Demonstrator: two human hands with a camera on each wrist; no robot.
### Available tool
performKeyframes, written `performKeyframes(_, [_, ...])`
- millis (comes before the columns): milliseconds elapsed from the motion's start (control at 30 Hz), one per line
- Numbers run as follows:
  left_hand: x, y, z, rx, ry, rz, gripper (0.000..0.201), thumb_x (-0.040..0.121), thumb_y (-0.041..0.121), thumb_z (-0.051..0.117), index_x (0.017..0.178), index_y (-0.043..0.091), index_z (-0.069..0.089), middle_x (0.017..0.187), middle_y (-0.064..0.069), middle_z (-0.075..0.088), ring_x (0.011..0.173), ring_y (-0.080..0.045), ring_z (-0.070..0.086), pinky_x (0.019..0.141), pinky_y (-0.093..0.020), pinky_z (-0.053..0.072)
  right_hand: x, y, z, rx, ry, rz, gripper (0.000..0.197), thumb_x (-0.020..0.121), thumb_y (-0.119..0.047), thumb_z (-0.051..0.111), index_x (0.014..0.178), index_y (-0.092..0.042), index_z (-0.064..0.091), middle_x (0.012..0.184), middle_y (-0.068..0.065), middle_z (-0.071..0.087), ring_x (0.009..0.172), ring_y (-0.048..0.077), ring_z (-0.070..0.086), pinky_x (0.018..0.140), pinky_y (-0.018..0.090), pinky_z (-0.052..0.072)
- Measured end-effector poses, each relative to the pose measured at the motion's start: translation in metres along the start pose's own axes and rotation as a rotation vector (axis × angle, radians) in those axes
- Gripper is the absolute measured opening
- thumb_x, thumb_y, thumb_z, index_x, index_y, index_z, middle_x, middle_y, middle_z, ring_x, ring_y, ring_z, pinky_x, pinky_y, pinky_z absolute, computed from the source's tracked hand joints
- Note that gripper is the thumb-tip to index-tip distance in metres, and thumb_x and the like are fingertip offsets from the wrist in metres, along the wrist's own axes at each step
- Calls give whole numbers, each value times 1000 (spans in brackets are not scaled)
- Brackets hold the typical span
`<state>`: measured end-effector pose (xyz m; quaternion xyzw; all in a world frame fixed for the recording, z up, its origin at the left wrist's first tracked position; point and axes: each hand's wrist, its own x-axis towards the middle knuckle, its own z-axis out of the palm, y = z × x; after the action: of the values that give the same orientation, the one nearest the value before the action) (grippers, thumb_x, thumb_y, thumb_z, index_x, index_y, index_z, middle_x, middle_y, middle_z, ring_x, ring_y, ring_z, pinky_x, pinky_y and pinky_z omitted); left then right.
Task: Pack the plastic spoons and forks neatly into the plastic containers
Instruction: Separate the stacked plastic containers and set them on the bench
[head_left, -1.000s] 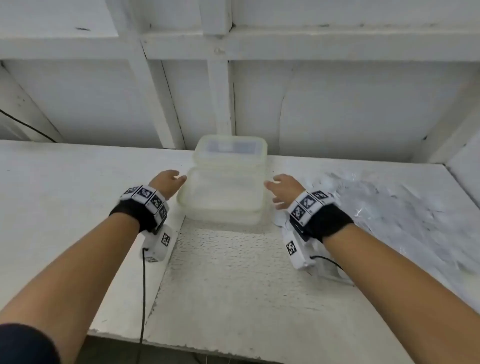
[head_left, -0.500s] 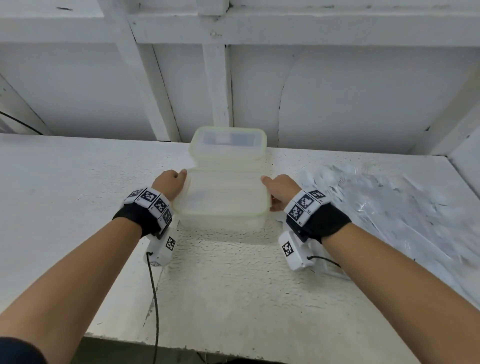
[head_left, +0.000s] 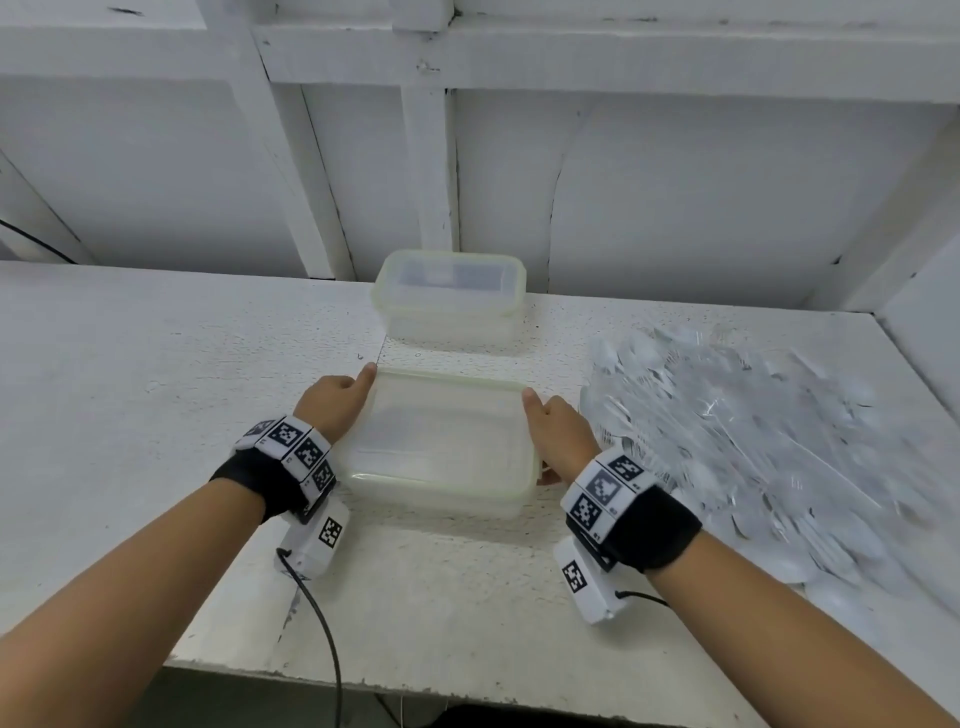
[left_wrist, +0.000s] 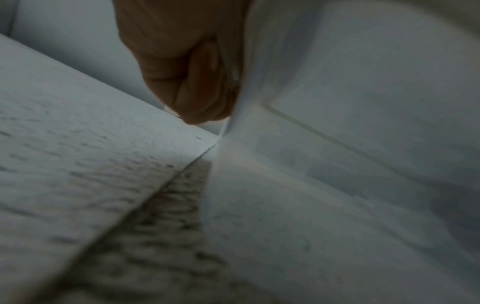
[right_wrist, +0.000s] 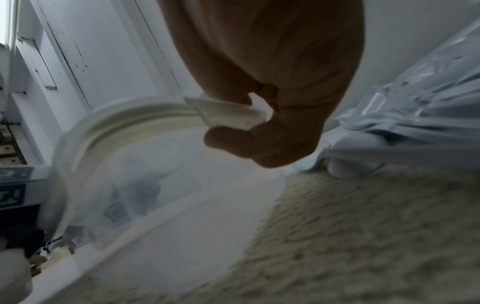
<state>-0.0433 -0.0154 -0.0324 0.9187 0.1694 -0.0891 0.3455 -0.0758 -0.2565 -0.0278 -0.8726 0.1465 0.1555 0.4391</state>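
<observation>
Hands flank the near container (head_left: 441, 441): the left hand (head_left: 337, 402) grips its left side and the right hand (head_left: 561, 436) its right, thumb and fingers pinching a lid clasp (right_wrist: 228, 115) in the right wrist view. Its long axis runs left to right across the bench (head_left: 156, 364), squarely between both arms. A second lidded container (head_left: 449, 296) sits behind it by the wall, with a gap of bench between. Spoons and forks (head_left: 753, 441) lie heaped just right of the right hand, so that hand is nearer them. Compared with a second ago, the near container has come toward the person, away from the second one it was touching.
</observation>
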Motion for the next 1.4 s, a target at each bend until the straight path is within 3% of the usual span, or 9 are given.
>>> performKeyframes(100, [-2, -1, 0, 43, 7, 13, 49, 96, 52, 30, 83, 10, 51, 86, -11, 52, 80, -22, 47, 59, -27, 31, 1, 1, 6, -5, 40, -6, 59, 99, -48, 20, 121, -1, 48, 92, 5, 55, 91, 24, 52, 76, 30, 38])
performKeyframes(200, [-4, 4, 1, 12, -11, 11, 49, 98, 49, 30, 87, 7, 53, 91, -11, 53, 86, -23, 47, 73, -29, 33, 0, 1, 9, -13, 79, -16, 60, 100, -46, 17, 122, -2, 50, 114, 14, 58, 105, 29, 55, 86, 34, 42])
performKeyframes(400, [-4, 3, 2, -13, 6, 11, 51, 98, 48, 29, 89, 5, 55, 94, -11, 55, 88, -24, 48, 79, -30, 33, 2, 3, 11, 18, 151, -41, 54, 100, -45, 21, 92, -5, 56, 89, 8, 56, 88, 25, 54, 85, 36, 45])
performKeyframes(600, [-16, 4, -12, 35, -21, -43, 72, 96, 56, 14, 121, 0, 50, 123, -19, 53, 116, -33, 50, 95, -38, 39, -1, -3, -2, -122, 36, -29, 50, 100, -43, 26, 123, -2, 44, 110, 14, 58, 97, 28, 57, 84, 39, 49])
performKeyframes(733, [-39, -4, -38, 174, -176, -170, 86, 89, 66, 12, 88, -5, 60, 80, -16, 67, 70, -26, 63, 60, -28, 47, -1, -19, -21, -316, -13, -125, 41, 99, -30, 35, 131, -4, 39, 119, 14, 54, 104, 28, 56, 83, 36, 49])
performKeyframes(900, [-60, -12, -42, 88, -454, -267, 76, 84, 68, 39, 85, -4, 65, 75, -13, 73, 70, -20, 71, 61, -28, 55, 1, -38, -27, -461, -122, -287, 42, 99, -24, 38, 139, -12, 43, 143, 7, 44, 130, 22, 41, 103, 29, 32])
performKeyframes(1067, [-58, -11, -28, -327, -268, -226, 51, 93, 38, 51, 103, -11, 59, 94, -20, 68, 77, -27, 68, 63, -36, 59, -4, -36, -32, -442, -120, -249, 39, 97, -24, 44, 119, 5, 58, 121, 21, 60, 92, 31, 62, 82, 36, 51])
performKeyframes(1200, [-51, 10, -10, -447, -147, -209, 50, 96, 39, 46, 117, -6, 50, 106, -17, 60, 81, -29, 65, 64, -39, 59, -14, -24, -31, -297, -283, -147, 35, 98, -28, 45, 110, 1, 60, 79, 16, 66, 59, 24, 63, 67, 35, 57])
performKeyframes(1400, [-41, 26, 17, -252, -27, -172, 71, 90, 55, 43, 134, 0, 32, 127, -18, 49, 109, -35, 54, 65, -38, 52, -12, -17, -16, -171, -269, -76, 39, 101, -34, 30, 101, -4, 55, 84, 15, 65, 68, 28, 65, 68, 39, 58])
